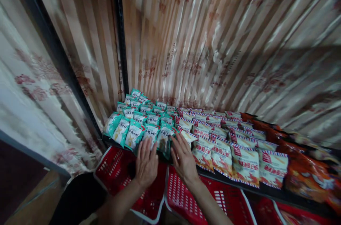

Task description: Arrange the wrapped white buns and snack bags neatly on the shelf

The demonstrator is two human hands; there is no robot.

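- Left hand (146, 164): fingers extended, gripping nothing that I can see; fingertips at a front-row teal snack packet (151, 133).
- Right hand (185, 161): fingers outstretched, likewise unclosed, beside the rightmost front teal packet (163, 139).
- Teal packets: stacked in rows at the left end of the black shelf (266, 192).
- White snack packets with striped edges (245, 163): to their right; orange packets (306, 177) beyond.
- Red plastic baskets (117, 164): below the shelf.
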